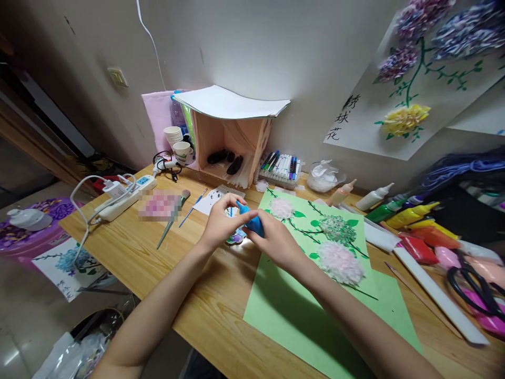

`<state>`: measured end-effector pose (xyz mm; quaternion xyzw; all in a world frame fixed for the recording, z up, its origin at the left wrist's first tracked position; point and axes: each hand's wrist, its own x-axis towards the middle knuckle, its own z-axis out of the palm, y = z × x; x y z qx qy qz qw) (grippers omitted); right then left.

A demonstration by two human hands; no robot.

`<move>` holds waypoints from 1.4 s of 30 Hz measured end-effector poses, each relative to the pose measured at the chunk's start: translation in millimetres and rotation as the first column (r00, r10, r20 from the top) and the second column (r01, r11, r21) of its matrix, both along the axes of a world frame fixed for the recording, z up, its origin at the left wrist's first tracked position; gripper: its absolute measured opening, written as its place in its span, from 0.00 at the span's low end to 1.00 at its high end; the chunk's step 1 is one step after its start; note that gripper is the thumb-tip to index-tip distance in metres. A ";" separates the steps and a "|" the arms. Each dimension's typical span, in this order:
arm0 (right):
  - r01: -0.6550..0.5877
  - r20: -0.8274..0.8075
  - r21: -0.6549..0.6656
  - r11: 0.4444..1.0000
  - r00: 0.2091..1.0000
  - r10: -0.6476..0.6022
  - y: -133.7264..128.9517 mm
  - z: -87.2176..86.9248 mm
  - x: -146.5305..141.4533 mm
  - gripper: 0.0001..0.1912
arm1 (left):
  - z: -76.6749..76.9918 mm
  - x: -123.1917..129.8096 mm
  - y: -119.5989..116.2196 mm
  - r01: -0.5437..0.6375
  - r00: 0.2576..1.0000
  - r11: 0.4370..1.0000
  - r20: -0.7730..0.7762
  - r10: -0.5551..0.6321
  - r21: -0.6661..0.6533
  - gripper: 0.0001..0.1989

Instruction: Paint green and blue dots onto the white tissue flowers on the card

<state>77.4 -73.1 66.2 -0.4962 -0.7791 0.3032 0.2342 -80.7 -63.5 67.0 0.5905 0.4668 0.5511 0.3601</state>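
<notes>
My right hand [276, 239] is wrapped round a small blue squeeze bottle [254, 225] with a pointed nozzle. The bottle is tilted, nozzle towards the upper left. My left hand [224, 220] closes on the nozzle end, its thumb reaching across to the bottle. Below the hands, partly hidden, lies a small dish [236, 238] with blue and purple colours. Under my right forearm is a light green paper [284, 310], with fluffy pink and green flowers [339, 263] and painted dark stems on it.
Left on the wooden table lie brushes [168, 223] and a power strip [126, 197]. At the back stand a pink box [232, 139], paper cups [182, 152] and markers [281, 167]. On the right are paint bottles [374, 197], a white strip [440, 295] and scissors [479, 289].
</notes>
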 end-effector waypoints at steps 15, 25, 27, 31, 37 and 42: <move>0.037 -0.062 -0.082 0.996 0.997 -0.043 1.3 7.9 3.7 0.10 | 13.3 -10.8 -4.5 0.375 0.925 0.927 -0.063 -0.375 -0.016 0.16; 0.054 0.001 -0.074 0.996 0.999 -0.054 -3.0 12.0 1.8 0.09 | 3.9 -12.6 3.7 0.185 0.919 0.978 0.371 -0.136 -0.098 0.16; 0.044 -0.028 -0.074 0.996 0.999 -0.046 -3.1 13.2 1.7 0.09 | 5.3 -13.7 4.6 0.217 0.812 0.957 0.581 -0.066 -0.194 0.17; 0.019 -0.119 -0.096 0.995 0.992 -0.031 -2.2 16.6 3.6 0.10 | 11.0 -16.9 5.1 0.394 0.532 0.867 0.845 0.057 -0.306 0.11; -0.025 -0.248 -0.136 0.990 0.969 -0.010 -2.5 20.9 7.5 0.13 | 12.3 -17.6 3.1 0.579 0.301 0.791 0.953 0.018 -0.197 0.12; -0.036 -0.281 -0.140 0.990 0.960 -0.005 -2.8 22.3 9.9 0.13 | 10.7 -16.9 2.3 0.607 0.276 0.775 0.961 0.004 -0.178 0.10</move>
